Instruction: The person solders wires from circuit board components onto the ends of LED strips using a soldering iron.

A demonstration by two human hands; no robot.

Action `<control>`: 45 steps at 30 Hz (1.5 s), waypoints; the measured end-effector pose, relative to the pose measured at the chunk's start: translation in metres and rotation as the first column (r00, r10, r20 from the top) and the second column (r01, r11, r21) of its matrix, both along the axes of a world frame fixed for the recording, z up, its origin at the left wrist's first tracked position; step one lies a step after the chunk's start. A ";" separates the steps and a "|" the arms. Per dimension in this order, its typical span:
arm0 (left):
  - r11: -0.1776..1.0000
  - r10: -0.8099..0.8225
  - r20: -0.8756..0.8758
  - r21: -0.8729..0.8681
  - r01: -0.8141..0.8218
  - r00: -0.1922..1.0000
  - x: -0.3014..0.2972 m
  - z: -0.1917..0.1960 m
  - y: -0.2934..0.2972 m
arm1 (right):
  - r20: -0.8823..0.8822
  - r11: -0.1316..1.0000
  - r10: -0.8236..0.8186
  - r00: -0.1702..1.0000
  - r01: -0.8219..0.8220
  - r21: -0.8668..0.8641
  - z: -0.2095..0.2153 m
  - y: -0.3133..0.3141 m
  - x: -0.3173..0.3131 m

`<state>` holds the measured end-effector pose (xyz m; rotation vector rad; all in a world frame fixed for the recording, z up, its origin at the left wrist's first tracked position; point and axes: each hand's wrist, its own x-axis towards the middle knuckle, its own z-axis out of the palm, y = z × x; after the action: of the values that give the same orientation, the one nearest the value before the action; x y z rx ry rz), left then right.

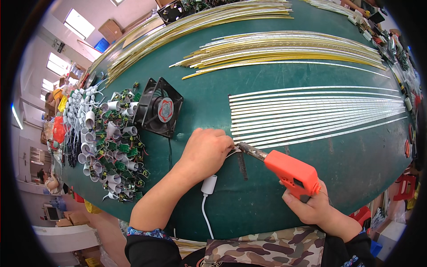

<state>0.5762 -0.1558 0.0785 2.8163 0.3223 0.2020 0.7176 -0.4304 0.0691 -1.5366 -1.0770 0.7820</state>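
Observation:
My right hand (311,204) grips an orange soldering gun (291,171) by its handle. The gun's dark metal barrel points left, its tip meeting the near left end of a row of narrow white LED strips (311,107). Right at that tip, my left hand (204,149) is closed in a pinch on a thin wire, its fingertips partly hiding the contact point. Below those fingers lies a white cylindrical connector (209,184), from which a white cable (206,213) runs toward me.
Left of my hands stands a black square fan (160,107). Beyond it are piled white caps with green circuit boards (113,147). Bundles of yellowish strips (284,49) lie across the far side of the green table (356,155). Another person (55,98) sits at far left.

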 end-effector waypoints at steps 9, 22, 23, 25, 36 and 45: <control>1.000 0.011 -0.033 0.019 -0.010 0.999 0.001 0.001 -0.001 | 0.075 1.000 0.010 0.997 -0.009 -0.009 0.003 0.001 -0.002; 1.000 0.016 -0.038 0.005 -0.016 0.999 0.001 0.002 -0.002 | 0.017 0.998 -0.064 0.998 0.064 -0.021 0.004 -0.010 -0.002; 1.000 0.016 -0.041 0.008 -0.015 0.999 0.000 0.003 -0.002 | 0.020 0.998 -0.063 0.998 0.063 -0.012 0.004 -0.010 -0.003; 1.000 0.013 -0.045 0.013 -0.012 0.999 0.001 0.003 -0.002 | 0.032 0.997 -0.071 0.997 0.071 -0.016 0.004 -0.011 -0.003; 0.999 0.011 -0.056 -0.043 -0.013 0.998 -0.003 0.006 -0.003 | -0.054 0.997 -0.071 0.996 0.071 0.010 0.005 -0.016 -0.001; 0.972 0.012 -0.050 -0.234 -0.023 0.999 -0.015 0.011 0.002 | -0.035 0.997 -0.061 0.997 0.063 0.035 0.004 -0.018 0.001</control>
<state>0.5608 -0.1537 0.0893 2.5884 0.3567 0.0929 0.7181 -0.4487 0.0730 -1.5139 -1.0087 0.7400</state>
